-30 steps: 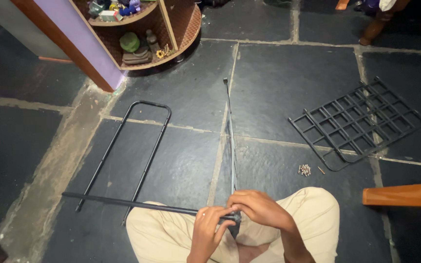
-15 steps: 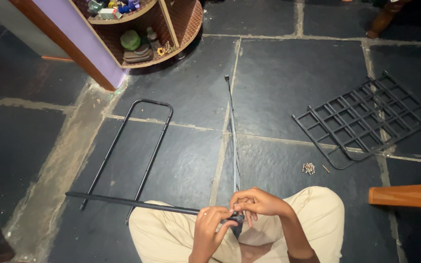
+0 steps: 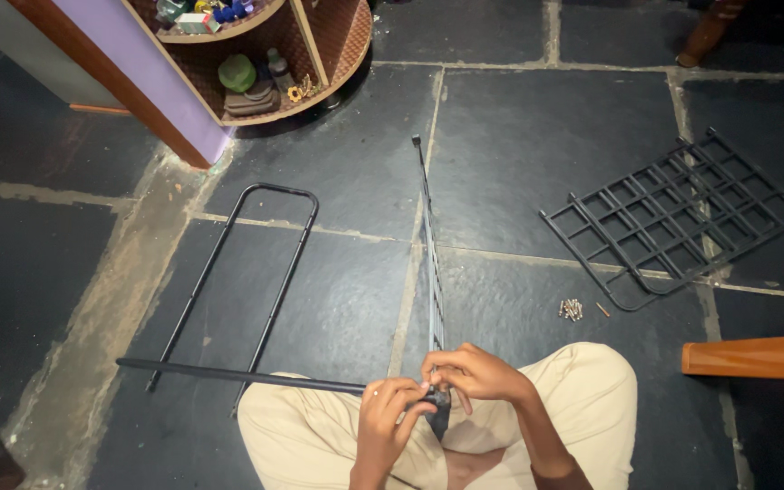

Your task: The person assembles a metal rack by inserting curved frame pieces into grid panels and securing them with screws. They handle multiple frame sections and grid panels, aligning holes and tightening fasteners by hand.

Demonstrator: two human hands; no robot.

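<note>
Floor: dark slate-tile floor (image 3: 537,136) w/ pale grout lines; person sits cross-legged on it, beige trousers at bottom centre.
Far left: black U-shaped metal tube frame (image 3: 238,272) flat on floor, closed end pointing away from person.
Upper left: wooden corner shelf unit (image 3: 319,54) w/ small items, beside a purple wall edge.
Rod: long thin black metal rod (image 3: 238,374) runs from left, across foot of U frame, to the hands.
Left hand: left hand (image 3: 387,413), grip closed on rod's right end, at the joint.
Panel: black wire grid panel seen edge-on (image 3: 428,245), stands upright from the hands out along floor.
Right hand: right hand (image 3: 474,374), fingers pinched together on the joint where rod meets upright panel; touching left hand.
Right of knee: small pile of screws (image 3: 572,309) on floor, near.
Far right: second black wire grid panel (image 3: 673,218) flat on floor; brown wooden furniture leg (image 3: 755,357) below it.
</note>
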